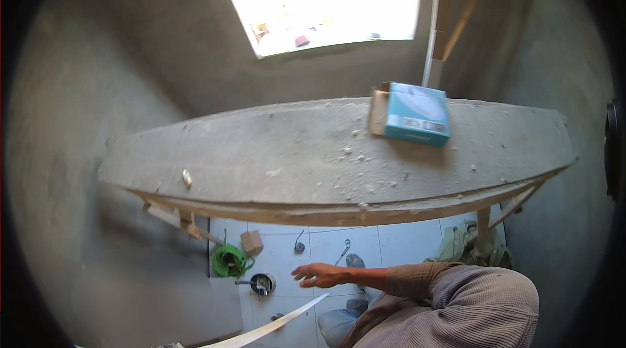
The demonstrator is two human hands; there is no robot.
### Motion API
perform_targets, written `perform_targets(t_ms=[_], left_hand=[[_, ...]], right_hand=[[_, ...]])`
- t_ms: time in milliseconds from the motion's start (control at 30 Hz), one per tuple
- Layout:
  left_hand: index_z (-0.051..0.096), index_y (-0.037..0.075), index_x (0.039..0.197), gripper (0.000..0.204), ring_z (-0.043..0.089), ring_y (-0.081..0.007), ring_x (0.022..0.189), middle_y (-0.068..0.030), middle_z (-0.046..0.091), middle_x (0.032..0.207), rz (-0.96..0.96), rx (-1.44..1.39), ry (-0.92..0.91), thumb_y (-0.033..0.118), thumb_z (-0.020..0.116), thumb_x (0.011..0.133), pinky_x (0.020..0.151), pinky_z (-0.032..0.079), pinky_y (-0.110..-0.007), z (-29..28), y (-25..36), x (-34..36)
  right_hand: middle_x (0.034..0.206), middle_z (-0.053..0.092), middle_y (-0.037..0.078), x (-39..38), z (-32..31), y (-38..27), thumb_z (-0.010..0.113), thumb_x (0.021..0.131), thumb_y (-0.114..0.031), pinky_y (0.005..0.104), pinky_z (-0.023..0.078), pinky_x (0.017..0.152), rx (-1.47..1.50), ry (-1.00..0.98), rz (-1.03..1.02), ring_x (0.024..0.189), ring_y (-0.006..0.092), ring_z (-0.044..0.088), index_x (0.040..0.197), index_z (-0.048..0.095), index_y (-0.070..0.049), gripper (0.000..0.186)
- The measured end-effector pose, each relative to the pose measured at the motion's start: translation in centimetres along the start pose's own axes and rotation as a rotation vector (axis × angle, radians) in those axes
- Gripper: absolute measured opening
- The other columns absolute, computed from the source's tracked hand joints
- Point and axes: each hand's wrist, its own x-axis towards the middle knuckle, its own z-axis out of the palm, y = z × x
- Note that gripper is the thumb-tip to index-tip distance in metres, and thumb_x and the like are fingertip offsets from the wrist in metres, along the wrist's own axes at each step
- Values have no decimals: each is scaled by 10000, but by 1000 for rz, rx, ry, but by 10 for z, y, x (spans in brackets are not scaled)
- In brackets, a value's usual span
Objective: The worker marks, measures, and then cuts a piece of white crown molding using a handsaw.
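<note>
My right hand (319, 275) reaches leftward over the tiled floor, below the near edge of the bench. Its fingers are stretched out and slightly apart, with nothing in them. It is nearest to a small dark bucket (263, 283) on the floor that holds some things too small to make out. Just below the hand a long pale curved strip (280, 323) rises from the lower edge; what supports its lower end is out of sight. My left hand does not show.
A dusty grey bench (293, 152) with crumbs of rubble carries an opened blue box (417, 113). On the floor are a green bag (229, 261), a small cardboard box (252, 243), a wrench-like metal tool (343, 251) and pale green plastic sacks (462, 244). Grey walls surround a bright window opening (332, 2).
</note>
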Motion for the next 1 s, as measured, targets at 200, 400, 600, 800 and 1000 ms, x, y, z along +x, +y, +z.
perform_targets(t_ms=[200, 400, 600, 800, 1000], left_hand=[[519, 108, 936, 200, 501, -210, 670, -41, 519, 724, -192, -1251, -612, 278, 473, 1028, 568, 444, -308, 102, -24, 67], [558, 74, 1005, 211, 570, -254, 735, -92, 585, 775, -155, -1585, -1373, 270, 483, 1031, 678, 470, -388, 204, -5, 82], [597, 41, 1075, 247, 640, -298, 800, -144, 650, 825, -69, -1831, -1915, 262, 494, 1034, 787, 496, -469, 243, 20, 65], [637, 8, 1144, 300, 710, -343, 864, -196, 716, 876, 105, -2015, -2412, 254, 505, 1036, 896, 521, -550, 255, 43, 68], [640, 6, 1162, 406, 696, -362, 1010, -235, 702, 1087, -159, -1782, -1568, 374, 547, 1018, 960, 497, -608, 186, 20, 57]], right_hand=[[1568, 340, 259, 40, 57, -49, 603, 994, -442, 439, 316, 1187, 256, -40, -223, 1459, 352, 350, 1564, 250, 0, 803], [1581, 307, 258, 60, 106, -58, 639, 858, -669, 529, 268, 1186, 176, -30, -438, 1475, 412, 286, 1574, 231, -20, 1049], [1308, 569, 243, 47, 123, -65, 732, 805, -630, 477, 441, 989, -12, 178, -397, 1181, 356, 567, 1371, 511, 25, 894], [1066, 671, 186, 38, 143, -63, 763, 853, -449, 439, 466, 958, -188, 515, -362, 1057, 321, 627, 1250, 631, 12, 622], [942, 694, 62, 12, 145, -64, 778, 874, -205, 332, 494, 874, 108, 652, -266, 942, 144, 628, 1021, 673, -7, 268]])
